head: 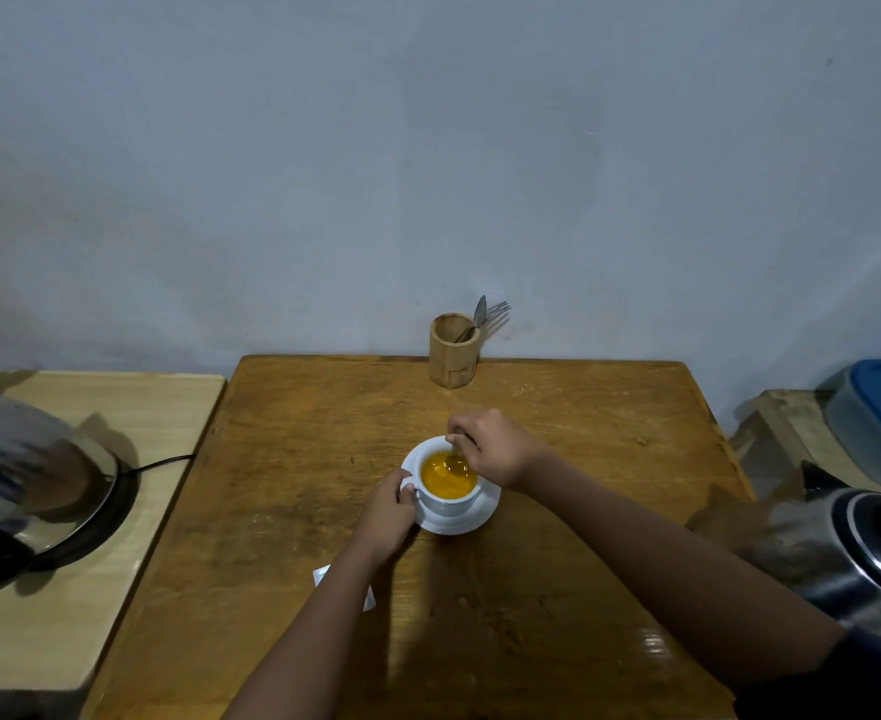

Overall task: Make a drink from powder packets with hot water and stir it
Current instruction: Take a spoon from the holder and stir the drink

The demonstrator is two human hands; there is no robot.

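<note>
A white cup [446, 504] full of orange drink [448, 478] stands on a white saucer [474, 519] in the middle of the brown wooden table [557, 537]. My left hand [389, 514] grips the cup's handle on its left side. My right hand [495, 449] hovers over the cup's far right rim, fingers closed on a metal spoon [456, 459] whose bowl dips into the drink. A white packet [324, 576] lies on the table, mostly hidden under my left forearm.
A bamboo holder [452, 350] with cutlery stands at the table's far edge. A steel kettle [33, 485] sits on its base on the pale side table at left. Another steel kettle [854, 553] is at right, below a blue-lidded container [880, 413].
</note>
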